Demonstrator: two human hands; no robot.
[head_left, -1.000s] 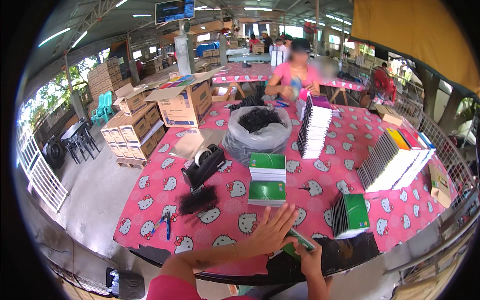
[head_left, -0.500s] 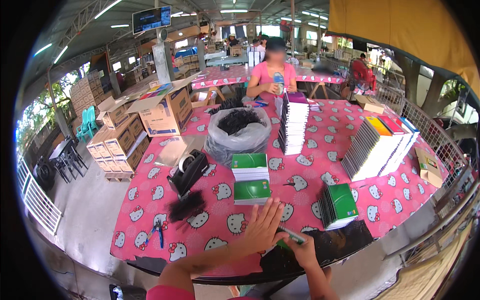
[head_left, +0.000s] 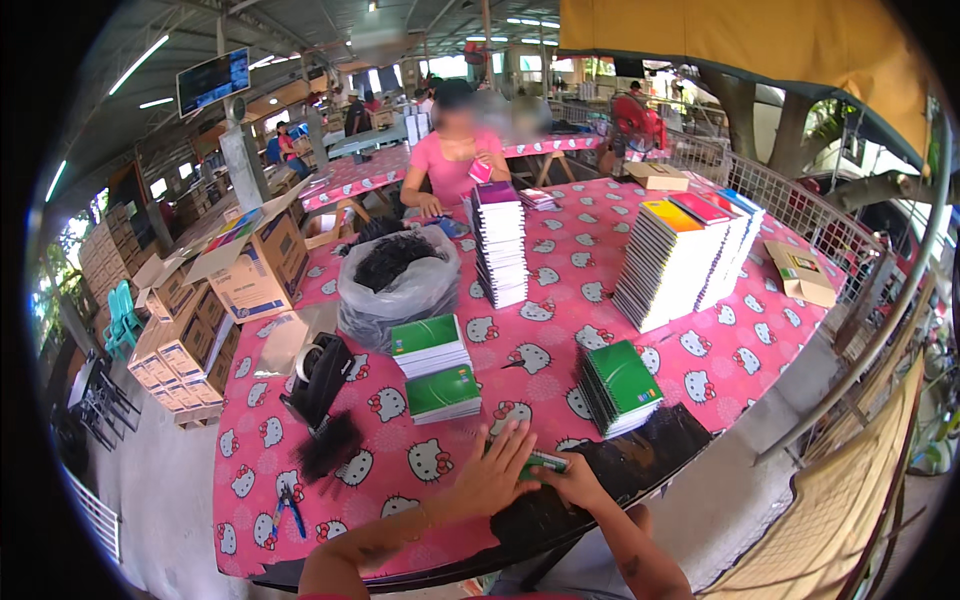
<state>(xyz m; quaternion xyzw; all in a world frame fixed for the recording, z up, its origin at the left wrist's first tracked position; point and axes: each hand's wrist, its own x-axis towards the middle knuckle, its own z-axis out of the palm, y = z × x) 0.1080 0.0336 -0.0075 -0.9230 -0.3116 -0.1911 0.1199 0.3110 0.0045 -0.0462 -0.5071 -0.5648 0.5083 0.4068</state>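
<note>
My right hand (head_left: pixel 572 482) grips a small green notebook (head_left: pixel 543 461) near the table's front edge. My left hand (head_left: pixel 500 468) lies alongside it with its fingers stretched out, and its palm hides part of the notebook. Two short piles of green notebooks (head_left: pixel 443 390) stand just beyond my left hand. To the right is a taller stack of green spiral notebooks (head_left: pixel 622 385). Left of my hands are a black tape dispenser (head_left: pixel 322 385), a bunch of black plastic coils (head_left: pixel 330 447) and blue-handled pliers (head_left: pixel 288 510).
A pink patterned cloth covers the table (head_left: pixel 510 355). Farther back stand a clear bag of black coils (head_left: pixel 395 300), a purple-topped notebook stack (head_left: pixel 499 245) and yellow and red notebook stacks (head_left: pixel 672 265). Cartons (head_left: pixel 255 270) stand at left. A co-worker (head_left: pixel 455 160) faces me.
The view has turned right, so the table's things sit farther left. My hands stay close together at the green notebook. The co-worker has swapped a blue item for a small pink one.
</note>
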